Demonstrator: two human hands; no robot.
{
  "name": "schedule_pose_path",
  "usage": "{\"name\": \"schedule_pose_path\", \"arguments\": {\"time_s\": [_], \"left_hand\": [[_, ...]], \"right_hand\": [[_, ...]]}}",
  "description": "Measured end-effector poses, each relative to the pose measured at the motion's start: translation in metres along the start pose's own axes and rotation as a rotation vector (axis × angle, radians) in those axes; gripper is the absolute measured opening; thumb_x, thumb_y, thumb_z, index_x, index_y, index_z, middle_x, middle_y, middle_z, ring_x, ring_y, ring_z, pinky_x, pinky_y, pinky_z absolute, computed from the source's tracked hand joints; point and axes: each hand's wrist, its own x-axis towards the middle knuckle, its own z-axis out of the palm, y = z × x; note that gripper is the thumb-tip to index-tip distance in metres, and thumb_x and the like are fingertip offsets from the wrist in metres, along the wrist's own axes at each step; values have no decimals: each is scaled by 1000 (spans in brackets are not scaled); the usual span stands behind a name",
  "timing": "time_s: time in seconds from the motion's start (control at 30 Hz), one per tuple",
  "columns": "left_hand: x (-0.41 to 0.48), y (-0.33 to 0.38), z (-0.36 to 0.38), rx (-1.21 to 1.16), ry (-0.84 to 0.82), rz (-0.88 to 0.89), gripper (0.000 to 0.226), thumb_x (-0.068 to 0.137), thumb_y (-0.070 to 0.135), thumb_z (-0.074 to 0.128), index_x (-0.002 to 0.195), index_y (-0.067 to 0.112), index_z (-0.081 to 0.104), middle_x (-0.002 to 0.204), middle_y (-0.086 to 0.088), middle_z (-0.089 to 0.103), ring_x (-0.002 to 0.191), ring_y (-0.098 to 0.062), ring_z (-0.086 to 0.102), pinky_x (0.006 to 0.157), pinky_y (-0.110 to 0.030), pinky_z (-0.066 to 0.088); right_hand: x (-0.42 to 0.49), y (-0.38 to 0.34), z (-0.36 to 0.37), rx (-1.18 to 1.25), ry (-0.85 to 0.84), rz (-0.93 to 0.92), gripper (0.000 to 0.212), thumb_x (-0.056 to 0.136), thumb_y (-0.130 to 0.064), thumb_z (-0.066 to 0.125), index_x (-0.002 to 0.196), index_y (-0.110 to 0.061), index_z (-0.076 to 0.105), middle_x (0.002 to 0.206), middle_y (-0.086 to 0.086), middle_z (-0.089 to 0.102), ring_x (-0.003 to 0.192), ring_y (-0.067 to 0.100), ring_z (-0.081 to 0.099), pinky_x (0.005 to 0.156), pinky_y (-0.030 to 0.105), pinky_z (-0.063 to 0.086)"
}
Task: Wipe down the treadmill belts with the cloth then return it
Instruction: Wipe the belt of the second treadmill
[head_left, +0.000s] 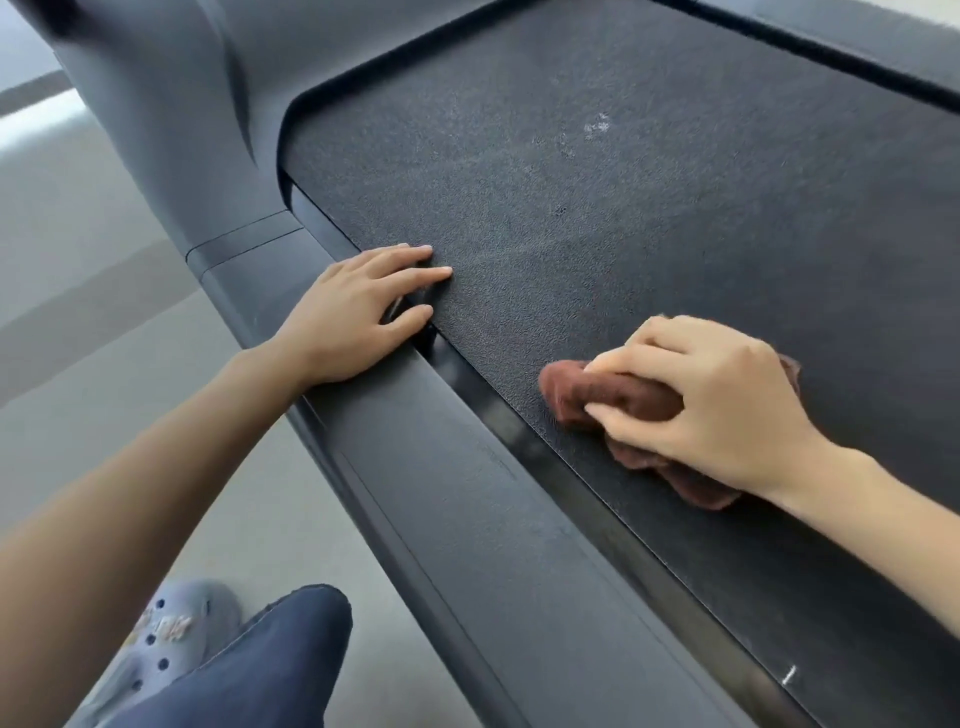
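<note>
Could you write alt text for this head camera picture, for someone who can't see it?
A person's right hand presses a bunched brown cloth onto a black treadmill belt. The left hand rests flat across the side rail and the belt's edge. Pale smudges mark the belt farther up.
</note>
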Motion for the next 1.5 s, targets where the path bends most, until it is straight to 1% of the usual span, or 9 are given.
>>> {"name": "schedule_pose_path", "arguments": {"time_s": [0.23,0.47,0.67,0.8,1.0,1.17,1.23,1.4,1.5], "left_hand": [[-3,5,4,82,-10,-12,51,93,44,47,141,31,38,152,4,30,142,-16,22,115,-38,17],[-16,17,9,103,-59,-20,59,89,62,30,143,37,29,155,6,21,144,-13,13,117,-36,9],[-17,19,8,123,-52,-12,54,93,48,42,144,35,29,155,4,21,144,-14,13,117,-36,10],[-16,17,4,142,-117,-11,54,94,48,36,145,36,23,157,6,15,144,-13,8,117,-34,6],[-4,2,3,106,-158,54,51,93,60,15,143,46,18,156,14,11,144,-7,4,118,-36,6],[24,-22,-2,109,-197,73,43,93,59,8,137,56,8,153,23,7,142,-1,-1,118,-35,0],[39,-32,-4,107,-194,58,48,89,56,10,137,55,8,154,22,8,143,-3,1,117,-35,1],[68,-65,-10,134,-189,72,50,88,54,12,137,53,6,154,20,9,144,-7,4,117,-36,4],[77,-85,-15,112,-189,102,46,94,57,16,138,50,3,153,19,7,144,-9,3,118,-40,7]], "right_hand": [[1,-26,1,82,-188,-330,32,86,-45,58,105,-24,73,96,1,66,81,26,60,76,39,47],[-35,-12,-27,365,-547,-485,16,79,-38,73,95,-35,73,89,-14,60,84,5,52,81,32,42],[-21,-32,-9,222,-256,-338,15,74,-37,73,87,-29,76,80,-6,63,69,17,58,66,32,46],[-15,-2,-20,213,-419,-439,15,76,-43,65,85,-34,73,81,-14,60,76,4,50,75,18,36],[32,63,-8,-142,128,177,25,83,-44,64,97,-25,72,86,3,63,86,30,61,71,36,45],[103,88,1,-295,139,603,34,87,-51,54,105,-26,68,102,11,64,98,37,59,75,38,43],[116,65,18,-315,105,511,33,87,-53,53,102,-28,68,99,8,63,95,35,59,72,35,40],[101,10,54,-255,91,-139,30,81,-47,54,89,-23,71,80,3,61,69,26,55,64,35,45],[111,57,39,-332,123,-97,35,83,-51,52,95,-25,72,81,2,63,73,25,60,63,34,49]]}}
